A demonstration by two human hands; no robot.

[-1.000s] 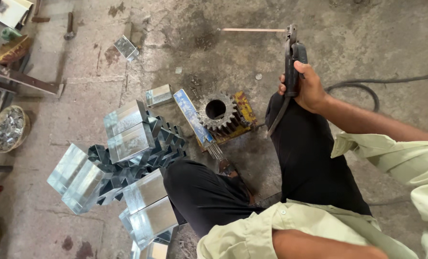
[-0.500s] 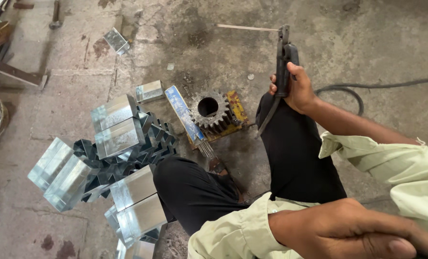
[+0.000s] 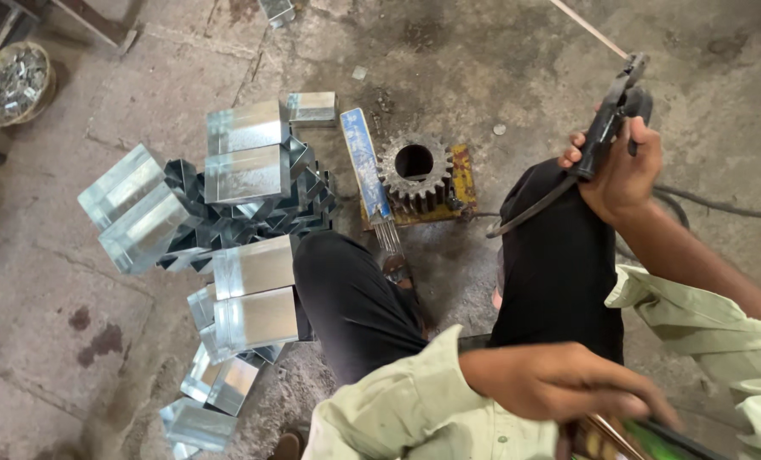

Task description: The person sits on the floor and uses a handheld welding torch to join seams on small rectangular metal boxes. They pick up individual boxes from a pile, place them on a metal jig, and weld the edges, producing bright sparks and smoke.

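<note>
My right hand point(image 3: 621, 166) is raised over my right knee point(image 3: 559, 255) and grips a black welding electrode holder point(image 3: 606, 128). A thin rod point(image 3: 589, 30) sticks out of it toward the upper left. Close to the camera at the bottom, my left hand point(image 3: 559, 383) is closed on a dark object with green and brown parts point(image 3: 628, 439), mostly cut off by the frame edge. On the floor between my knees, a steel gear point(image 3: 413, 166) sits on a yellow plate point(image 3: 464, 183), next to a blue pack of welding rods point(image 3: 363, 158).
A pile of shiny folded sheet-metal pieces point(image 3: 248, 175) covers the floor to the left of my left knee point(image 3: 346, 298). A round basket of small metal bits point(image 3: 14, 81) stands at the upper left. A dark cable point(image 3: 721, 206) runs off to the right.
My left hand has come up into view at the bottom, closed on the dark object. My right hand stays above the knee with the electrode holder. The view has shifted slightly.
</note>
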